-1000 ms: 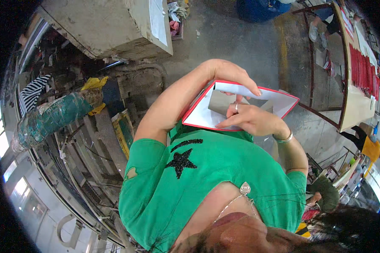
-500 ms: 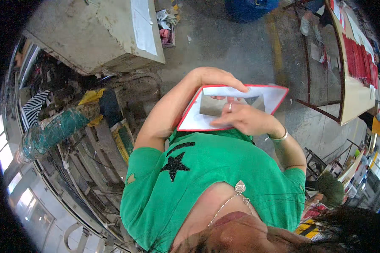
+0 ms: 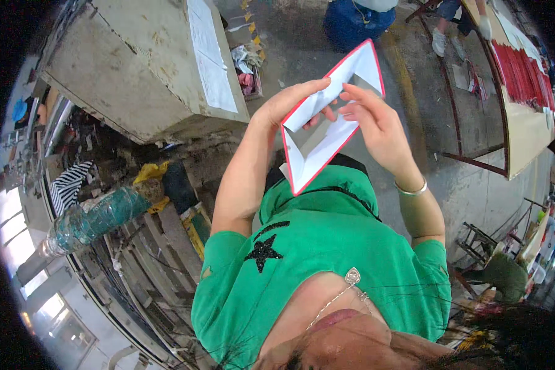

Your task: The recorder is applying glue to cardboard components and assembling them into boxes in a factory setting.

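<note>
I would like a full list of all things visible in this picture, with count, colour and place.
paper envelope: one, white with red edge, held between both hands
machine block: one, grey-beige, upper left
paper sheet: one, white, on the block
wrapped roll: one, teal, left
red pieces: a row, on the bench at right
blue bin: one, top centre
bracelet: one, silver, right wrist
left hand: holds the envelope
right hand: fingers on the envelope

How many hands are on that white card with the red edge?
2. The left hand grips the card at its left side; the right hand holds its right side, fingers inside the fold.
</note>
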The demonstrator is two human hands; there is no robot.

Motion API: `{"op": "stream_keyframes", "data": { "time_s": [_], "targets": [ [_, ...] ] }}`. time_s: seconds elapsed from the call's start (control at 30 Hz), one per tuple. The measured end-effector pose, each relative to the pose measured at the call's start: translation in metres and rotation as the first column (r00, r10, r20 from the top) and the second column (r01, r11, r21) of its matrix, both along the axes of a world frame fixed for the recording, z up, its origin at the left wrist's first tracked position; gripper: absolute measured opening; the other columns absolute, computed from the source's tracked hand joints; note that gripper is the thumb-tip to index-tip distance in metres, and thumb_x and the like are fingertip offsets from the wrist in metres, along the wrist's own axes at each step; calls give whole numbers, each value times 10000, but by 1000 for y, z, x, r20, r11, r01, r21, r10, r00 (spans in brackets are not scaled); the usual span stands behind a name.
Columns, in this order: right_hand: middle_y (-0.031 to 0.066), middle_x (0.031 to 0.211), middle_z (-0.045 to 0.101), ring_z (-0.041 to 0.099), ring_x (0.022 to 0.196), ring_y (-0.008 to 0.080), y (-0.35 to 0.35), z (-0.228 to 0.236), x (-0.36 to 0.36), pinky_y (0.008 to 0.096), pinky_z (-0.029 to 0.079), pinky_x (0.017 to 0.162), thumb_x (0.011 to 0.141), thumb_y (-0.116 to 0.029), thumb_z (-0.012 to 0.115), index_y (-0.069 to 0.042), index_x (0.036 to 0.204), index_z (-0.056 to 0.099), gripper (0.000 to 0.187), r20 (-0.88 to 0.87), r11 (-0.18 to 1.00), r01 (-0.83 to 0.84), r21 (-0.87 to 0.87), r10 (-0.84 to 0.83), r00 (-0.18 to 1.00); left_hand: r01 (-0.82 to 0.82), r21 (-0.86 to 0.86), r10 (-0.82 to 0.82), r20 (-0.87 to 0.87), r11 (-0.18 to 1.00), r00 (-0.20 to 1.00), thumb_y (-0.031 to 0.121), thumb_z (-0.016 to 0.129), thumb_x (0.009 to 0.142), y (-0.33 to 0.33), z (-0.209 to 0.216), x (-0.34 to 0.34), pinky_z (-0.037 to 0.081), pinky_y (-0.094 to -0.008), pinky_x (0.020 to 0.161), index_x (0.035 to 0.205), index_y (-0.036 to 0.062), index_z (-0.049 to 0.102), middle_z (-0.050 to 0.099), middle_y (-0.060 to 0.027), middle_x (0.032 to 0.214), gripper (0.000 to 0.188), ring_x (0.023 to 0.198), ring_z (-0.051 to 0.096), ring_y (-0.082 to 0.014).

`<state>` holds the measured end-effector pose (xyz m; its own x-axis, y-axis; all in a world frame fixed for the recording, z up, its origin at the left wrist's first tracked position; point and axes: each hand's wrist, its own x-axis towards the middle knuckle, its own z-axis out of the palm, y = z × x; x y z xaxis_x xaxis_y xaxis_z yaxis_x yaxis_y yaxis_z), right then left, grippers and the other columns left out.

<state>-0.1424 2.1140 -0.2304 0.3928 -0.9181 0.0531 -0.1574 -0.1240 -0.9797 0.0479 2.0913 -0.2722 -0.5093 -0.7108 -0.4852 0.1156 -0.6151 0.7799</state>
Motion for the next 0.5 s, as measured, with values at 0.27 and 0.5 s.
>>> {"op": "stream_keyframes", "data": {
  "time_s": [0.27,0.5],
  "targets": [
    [113,1085,514,591,685,141,1,22,36,239,509,552,893,-37,360,19,1276,397,388,73,917,-77,391,52,996,-545,-228,539,-92,807,837,459,462,875,-8,-1,4,422,-236,437,947,-6,555,602,-99,723,480,502,539,-109],
    [155,812,528,542,782,242,4,5,65,333,423,736,840,-4,413,10,1210,485,378,-157,993,-97,-68,85,984,-616,-368,596,-180,697,782,398,431,908,-12,9,18,394,-210,505,1039,-17,505,595,-92,799,441,567,488,-70]
  ]
}}
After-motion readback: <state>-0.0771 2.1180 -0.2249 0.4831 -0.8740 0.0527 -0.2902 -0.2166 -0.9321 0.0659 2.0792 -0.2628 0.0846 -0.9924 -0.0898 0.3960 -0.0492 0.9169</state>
